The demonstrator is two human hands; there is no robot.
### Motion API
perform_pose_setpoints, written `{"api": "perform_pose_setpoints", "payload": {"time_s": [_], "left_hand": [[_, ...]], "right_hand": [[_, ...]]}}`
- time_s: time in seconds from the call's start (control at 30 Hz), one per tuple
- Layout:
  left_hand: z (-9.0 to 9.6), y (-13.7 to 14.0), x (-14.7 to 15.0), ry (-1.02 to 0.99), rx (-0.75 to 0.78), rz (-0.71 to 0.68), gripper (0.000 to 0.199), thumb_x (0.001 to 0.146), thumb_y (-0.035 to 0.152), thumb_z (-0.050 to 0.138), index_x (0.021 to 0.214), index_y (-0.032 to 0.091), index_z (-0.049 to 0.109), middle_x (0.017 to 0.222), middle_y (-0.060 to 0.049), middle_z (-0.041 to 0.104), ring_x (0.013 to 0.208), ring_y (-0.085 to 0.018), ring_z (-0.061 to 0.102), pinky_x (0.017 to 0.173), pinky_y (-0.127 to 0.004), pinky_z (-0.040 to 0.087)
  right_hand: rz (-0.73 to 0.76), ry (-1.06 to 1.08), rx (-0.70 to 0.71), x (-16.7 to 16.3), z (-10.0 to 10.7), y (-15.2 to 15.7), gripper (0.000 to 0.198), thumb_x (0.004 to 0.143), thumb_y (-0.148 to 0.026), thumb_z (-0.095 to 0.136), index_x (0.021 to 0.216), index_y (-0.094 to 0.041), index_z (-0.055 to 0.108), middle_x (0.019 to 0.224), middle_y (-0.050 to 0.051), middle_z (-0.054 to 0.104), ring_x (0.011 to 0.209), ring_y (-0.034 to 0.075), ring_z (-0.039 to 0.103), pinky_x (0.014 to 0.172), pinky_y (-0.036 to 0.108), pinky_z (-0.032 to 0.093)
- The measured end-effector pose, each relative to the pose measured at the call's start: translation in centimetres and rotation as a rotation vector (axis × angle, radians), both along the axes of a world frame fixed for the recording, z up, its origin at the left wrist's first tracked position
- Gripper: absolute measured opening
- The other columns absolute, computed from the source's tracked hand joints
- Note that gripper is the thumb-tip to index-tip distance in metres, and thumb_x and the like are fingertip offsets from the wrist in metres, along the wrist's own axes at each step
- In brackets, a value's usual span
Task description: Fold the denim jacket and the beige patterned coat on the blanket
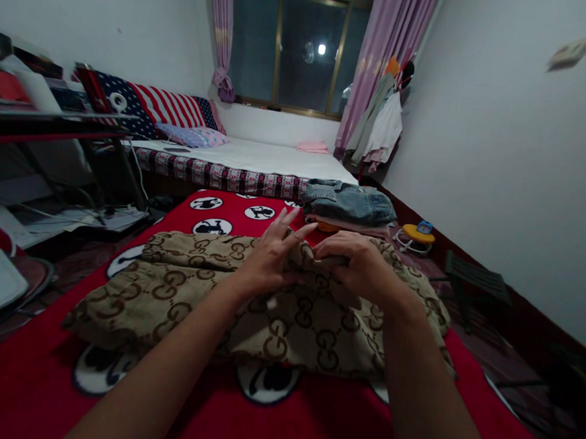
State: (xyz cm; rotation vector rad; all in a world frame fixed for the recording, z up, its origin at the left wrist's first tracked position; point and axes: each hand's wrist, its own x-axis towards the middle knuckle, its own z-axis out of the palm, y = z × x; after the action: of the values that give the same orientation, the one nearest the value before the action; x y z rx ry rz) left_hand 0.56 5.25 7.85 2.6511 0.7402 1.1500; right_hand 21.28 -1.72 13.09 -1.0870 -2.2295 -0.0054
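Observation:
A tan garment with a brown double-G print lies spread across the red bedding, its kind not clear from this angle. My left hand rests on its middle with the fingers stretched out and apart. Close by on the right, my right hand is closed, its fingers bent around a raised fold of the cloth. My palm and the folded cloth hide part of what the right fingers hold. Just beyond my hands is a stack of folded clothes, with blue denim on top.
Red bedding with white round prints lies under the garment. Farther back is a bed with a pillow. A cluttered desk stands left. On the right are a yellow stool, a dark green stool and hanging clothes.

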Motion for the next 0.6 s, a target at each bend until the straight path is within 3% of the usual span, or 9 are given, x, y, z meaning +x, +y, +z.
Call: {"api": "perform_pose_setpoints", "payload": {"time_s": [0.13, 0.2, 0.27, 0.37, 0.47, 0.6], "left_hand": [[0.0, 0.2, 0.2, 0.093, -0.033, 0.09, 0.042, 0.073, 0.032, 0.075, 0.113, 0.022, 0.065, 0.125, -0.008, 0.063, 0.132, -0.032, 0.044, 0.114, -0.056, 0.023], [0.4, 0.5, -0.6, 0.1, -0.055, 0.142, 0.02, 0.076, 0.032, 0.069, 0.092, 0.02, 0.069, 0.103, -0.005, 0.07, 0.111, -0.028, 0.059, 0.112, -0.055, 0.026], [1.4, 0.4, -1.6, 0.085, -0.074, 0.176, 0.017, 0.077, 0.035, 0.066, 0.082, 0.019, 0.067, 0.084, -0.002, 0.069, 0.088, -0.022, 0.063, 0.108, -0.051, 0.032], [3.4, -0.3, -3.0, 0.011, -0.149, 0.214, 0.021, 0.077, 0.037, 0.063, 0.076, 0.017, 0.066, 0.067, 0.002, 0.062, 0.068, -0.016, 0.056, 0.085, -0.035, 0.046], [5.2, -1.3, -4.0, -0.08, -0.263, 0.226, 0.025, 0.077, 0.041, 0.063, 0.075, 0.016, 0.068, 0.065, 0.002, 0.06, 0.063, -0.014, 0.053, 0.062, -0.023, 0.042], [6.7, -2.2, -4.8, -0.258, -0.45, 0.225, 0.027, 0.071, 0.043, 0.07, 0.075, 0.016, 0.068, 0.066, 0.002, 0.062, 0.062, -0.013, 0.055, 0.055, -0.02, 0.04]], "right_hand": [[-0.09, 0.099, -0.121, -0.1, 0.4, -0.7, 0.023, 0.071, -0.014, 0.063, 0.09, -0.023, 0.073, 0.093, 0.004, 0.074, 0.088, 0.021, 0.066, 0.081, 0.031, 0.049], [-0.112, 0.254, -0.166, 0.4, 0.5, -0.5, 0.017, 0.079, -0.028, 0.064, 0.091, -0.022, 0.074, 0.094, 0.004, 0.074, 0.09, 0.021, 0.067, 0.083, 0.032, 0.05], [-0.115, 0.496, -0.161, 1.3, 0.2, 0.1, 0.024, 0.087, -0.036, 0.055, 0.093, -0.021, 0.073, 0.094, 0.005, 0.074, 0.091, 0.02, 0.068, 0.085, 0.034, 0.051], [-0.132, 0.776, -0.127, 2.8, -0.8, 1.3, 0.028, 0.087, -0.028, 0.05, 0.106, -0.02, 0.069, 0.102, 0.006, 0.073, 0.094, 0.019, 0.068, 0.089, 0.037, 0.051], [-0.084, 0.764, -0.252, 3.6, -1.5, 1.9, 0.049, 0.071, -0.013, 0.055, 0.118, -0.022, 0.065, 0.119, 0.006, 0.069, 0.111, 0.02, 0.063, 0.097, 0.039, 0.048], [0.078, 0.711, -0.532, 3.9, -1.9, 1.6, 0.062, 0.061, -0.009, 0.053, 0.121, -0.023, 0.065, 0.127, 0.004, 0.065, 0.118, 0.022, 0.06, 0.097, 0.037, 0.05]]}}
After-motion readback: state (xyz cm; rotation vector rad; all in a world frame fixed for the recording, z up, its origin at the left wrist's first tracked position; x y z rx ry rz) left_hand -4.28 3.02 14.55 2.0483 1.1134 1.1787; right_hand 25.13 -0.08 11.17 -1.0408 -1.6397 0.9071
